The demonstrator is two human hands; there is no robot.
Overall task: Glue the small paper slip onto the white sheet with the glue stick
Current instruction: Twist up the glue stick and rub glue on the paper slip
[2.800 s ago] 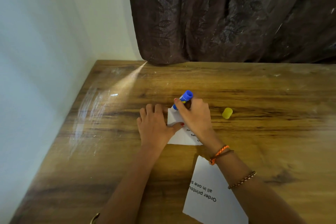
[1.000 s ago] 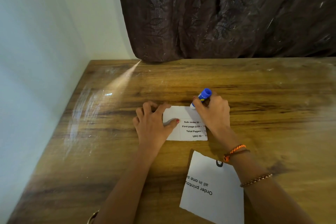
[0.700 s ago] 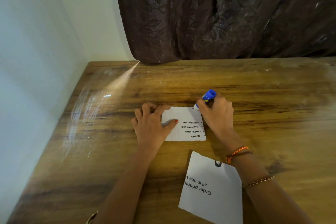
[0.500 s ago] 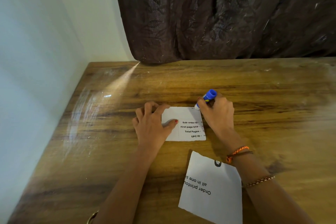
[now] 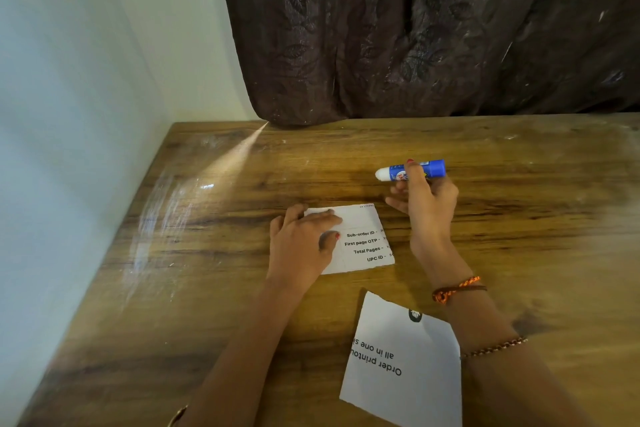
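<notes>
A small paper slip (image 5: 363, 239) with printed lines lies flat in the middle of the wooden table (image 5: 519, 236). My left hand (image 5: 304, 239) presses on its left part, fingers spread over it. My right hand (image 5: 424, 198) holds the blue glue stick (image 5: 410, 170) lifted above the table just beyond the slip's far right corner. The stick lies sideways, its white glue tip bare and pointing left. A larger torn white sheet (image 5: 405, 367) with upside-down print lies nearer to me, partly under my right forearm.
A dark patterned curtain (image 5: 433, 28) hangs over the table's far edge. A pale wall (image 5: 69, 114) runs along the table's left side. The table top right of my hand is bare wood.
My right hand has lifted the glue stick off the slip's far right corner and turned it sideways, tip to the left. My left hand stays pressed on the slip.
</notes>
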